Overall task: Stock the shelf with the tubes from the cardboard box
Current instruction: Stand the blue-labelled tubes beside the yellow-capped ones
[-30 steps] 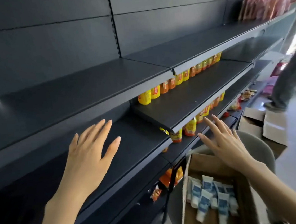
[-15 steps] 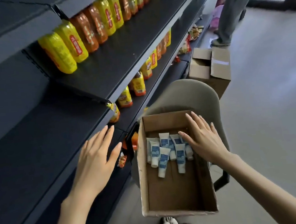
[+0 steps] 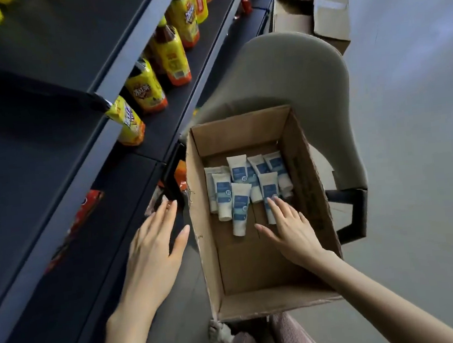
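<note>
An open cardboard box point(image 3: 312, 168) sits on a grey chair. Several white tubes with blue labels point(image 3: 240, 200) lie in its far half. My right hand point(image 3: 290, 227) is inside the box with fingers straight, its fingertips at the cap end of one tube; it holds nothing. My left hand point(image 3: 155, 246) hovers flat outside the box's left wall, above the floor by the lower shelf, and is empty. The dark shelf point(image 3: 38, 150) to the left has a bare board.
Yellow and orange drink bottles point(image 3: 171, 55) line the shelves at upper left. Snack packets point(image 3: 82, 210) lie on the lowest shelf. The grey chair point(image 3: 299, 73) backs the box. Another open cardboard box point(image 3: 314, 5) stands on the floor beyond it.
The view has tilted down from the shelves to the box. My right hand has gone down into the box to the tubes. My left hand has dropped beside the box's left wall.
</note>
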`<state>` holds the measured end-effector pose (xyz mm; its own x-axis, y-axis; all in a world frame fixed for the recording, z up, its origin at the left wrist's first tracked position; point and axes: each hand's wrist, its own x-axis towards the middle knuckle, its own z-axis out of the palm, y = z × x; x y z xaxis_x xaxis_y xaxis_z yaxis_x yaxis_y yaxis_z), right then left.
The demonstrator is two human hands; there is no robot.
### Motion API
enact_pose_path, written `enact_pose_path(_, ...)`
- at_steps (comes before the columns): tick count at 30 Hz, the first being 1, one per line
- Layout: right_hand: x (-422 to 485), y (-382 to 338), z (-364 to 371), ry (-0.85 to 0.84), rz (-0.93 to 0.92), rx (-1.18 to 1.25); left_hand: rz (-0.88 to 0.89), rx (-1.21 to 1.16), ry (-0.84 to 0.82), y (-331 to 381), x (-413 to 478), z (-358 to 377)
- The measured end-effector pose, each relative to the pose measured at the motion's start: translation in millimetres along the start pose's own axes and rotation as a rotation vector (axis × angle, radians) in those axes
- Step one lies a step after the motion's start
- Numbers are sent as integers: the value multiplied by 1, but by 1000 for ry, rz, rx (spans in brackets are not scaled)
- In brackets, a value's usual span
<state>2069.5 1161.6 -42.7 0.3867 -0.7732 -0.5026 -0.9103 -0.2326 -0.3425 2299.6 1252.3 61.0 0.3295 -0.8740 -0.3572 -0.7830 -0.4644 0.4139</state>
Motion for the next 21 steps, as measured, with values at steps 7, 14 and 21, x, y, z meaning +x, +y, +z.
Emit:
enact_pose_path(7,53,-10,58,-62,157,381,21,-51,-16,-14,18,29)
enact_pose_path(14,108,-14,99,-145,320,887,23,-152,-4,-24,27,52)
enact_pose_path(21,127,-15,119,-21,449,998,-8,-195,30,-33,27,67)
